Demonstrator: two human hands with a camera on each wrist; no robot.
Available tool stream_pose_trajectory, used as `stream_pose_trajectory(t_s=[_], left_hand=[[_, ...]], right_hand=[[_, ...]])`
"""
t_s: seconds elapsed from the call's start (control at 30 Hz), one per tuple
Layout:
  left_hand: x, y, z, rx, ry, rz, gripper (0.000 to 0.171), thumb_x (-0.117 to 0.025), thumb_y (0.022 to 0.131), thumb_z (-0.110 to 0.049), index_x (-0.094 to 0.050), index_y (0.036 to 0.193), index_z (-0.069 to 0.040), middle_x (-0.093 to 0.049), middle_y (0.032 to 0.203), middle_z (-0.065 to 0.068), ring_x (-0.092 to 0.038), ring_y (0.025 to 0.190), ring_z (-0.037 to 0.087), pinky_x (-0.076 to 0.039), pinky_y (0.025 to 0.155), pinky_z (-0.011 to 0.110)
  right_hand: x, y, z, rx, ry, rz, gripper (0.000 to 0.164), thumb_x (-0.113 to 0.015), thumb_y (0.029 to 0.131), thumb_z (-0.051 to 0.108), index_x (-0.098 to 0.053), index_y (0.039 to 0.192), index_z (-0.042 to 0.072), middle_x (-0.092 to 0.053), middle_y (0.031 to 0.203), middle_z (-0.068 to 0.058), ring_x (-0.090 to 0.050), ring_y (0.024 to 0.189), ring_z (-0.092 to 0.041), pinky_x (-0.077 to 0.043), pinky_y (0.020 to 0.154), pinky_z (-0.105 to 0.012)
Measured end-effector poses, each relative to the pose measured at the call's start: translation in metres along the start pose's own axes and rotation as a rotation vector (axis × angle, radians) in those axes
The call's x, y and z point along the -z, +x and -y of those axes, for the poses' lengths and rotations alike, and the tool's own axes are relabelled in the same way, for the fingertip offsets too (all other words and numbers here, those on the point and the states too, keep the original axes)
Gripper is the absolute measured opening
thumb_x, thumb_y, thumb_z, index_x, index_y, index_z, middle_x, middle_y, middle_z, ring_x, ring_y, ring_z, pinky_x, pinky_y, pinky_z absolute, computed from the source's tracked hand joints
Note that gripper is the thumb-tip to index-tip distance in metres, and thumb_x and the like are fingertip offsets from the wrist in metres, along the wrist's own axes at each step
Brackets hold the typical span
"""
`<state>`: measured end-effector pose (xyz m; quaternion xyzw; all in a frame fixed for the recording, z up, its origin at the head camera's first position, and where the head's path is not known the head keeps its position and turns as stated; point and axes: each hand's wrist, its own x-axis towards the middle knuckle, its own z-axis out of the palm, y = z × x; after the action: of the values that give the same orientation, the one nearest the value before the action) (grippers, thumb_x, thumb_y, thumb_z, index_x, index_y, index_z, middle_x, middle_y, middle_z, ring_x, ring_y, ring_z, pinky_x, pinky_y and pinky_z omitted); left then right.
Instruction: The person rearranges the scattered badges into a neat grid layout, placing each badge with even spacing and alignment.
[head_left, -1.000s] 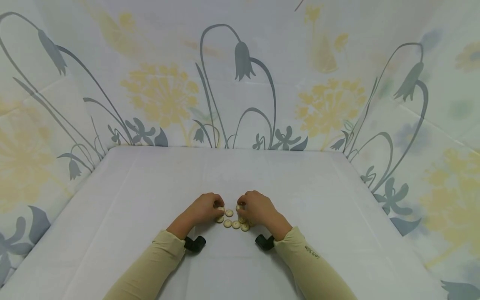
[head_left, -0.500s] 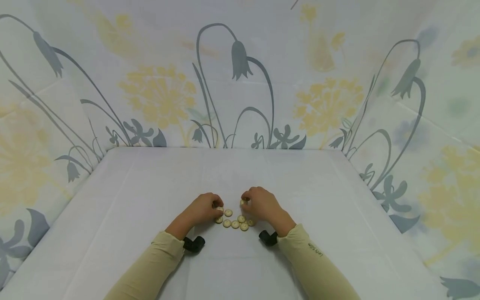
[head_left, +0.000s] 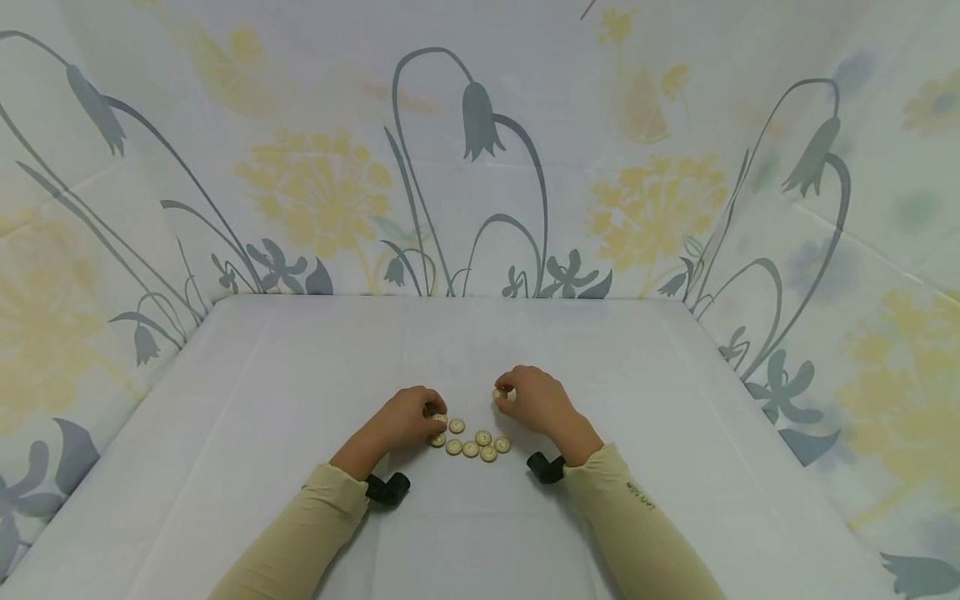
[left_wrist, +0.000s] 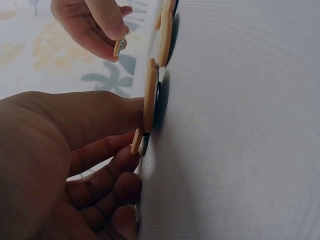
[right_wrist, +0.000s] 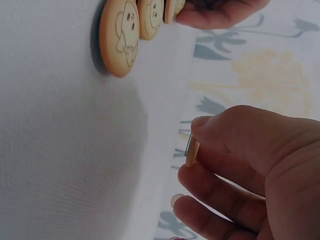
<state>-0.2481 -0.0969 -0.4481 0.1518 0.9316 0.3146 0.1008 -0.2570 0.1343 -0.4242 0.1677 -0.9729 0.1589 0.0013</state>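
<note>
While the left hand (head_left: 408, 414) is kept where it was half a second ago, a cream-faced, tan-edged, wooden-looking round disc (head_left: 439, 418) is pinched between its thumb and fingertips, close to the white cloth-covered tabletop (head_left: 300, 350). Just nearer the person, a second disc of the same make (head_left: 438, 439) is seen by the thumb; whether it is touched cannot be told. To the right, six loose cream discs (head_left: 470, 449) are laid on the tabletop in an uneven cluster, unmoved since the earlier frame; small drawn figures are shown on some in the right wrist view. The rightmost loose disc (head_left: 502, 445), partly overlapped by the right hand a second ago, is now fully uncovered. Farther right, a matching cream disc (head_left: 500, 394) is pinched between the thumb and fingertips of the right hand (head_left: 540, 400); both have been carried rightward and farther from the person, away from the cluster, and the disc is held clear of the tabletop. The beige fabric sleeve (head_left: 645, 525) behind that hand has been shifted rightward too.
</note>
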Motion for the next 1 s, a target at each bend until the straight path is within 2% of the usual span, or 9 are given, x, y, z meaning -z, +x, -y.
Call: stream_pose_trajectory(t_s=[0.5,1.0], left_hand=[[-0.002,0.001,0.004,-0.004,-0.011,0.005,0.016,-0.074,0.084,-0.019,-0.07,0.097,-0.011,-0.064,0.091,0.0,-0.057,0.083,0.013,-0.048,0.077,0.034],[0.001,0.001,0.004,-0.005,-0.027,0.01,0.017,-0.073,0.085,-0.02,-0.07,0.099,-0.011,-0.064,0.092,0.0,-0.056,0.083,0.013,-0.048,0.077,0.033]], right_hand=[[0.007,0.0,-0.017,-0.038,0.028,-0.044,0.025,-0.066,0.089,0.025,-0.073,0.111,0.015,-0.068,0.104,0.0,-0.064,0.094,-0.021,-0.052,0.076,-0.038],[0.017,0.001,-0.022,-0.056,0.036,-0.041,0.025,-0.065,0.09,0.025,-0.073,0.11,0.013,-0.068,0.103,-0.002,-0.061,0.088,-0.019,-0.051,0.073,-0.036]])
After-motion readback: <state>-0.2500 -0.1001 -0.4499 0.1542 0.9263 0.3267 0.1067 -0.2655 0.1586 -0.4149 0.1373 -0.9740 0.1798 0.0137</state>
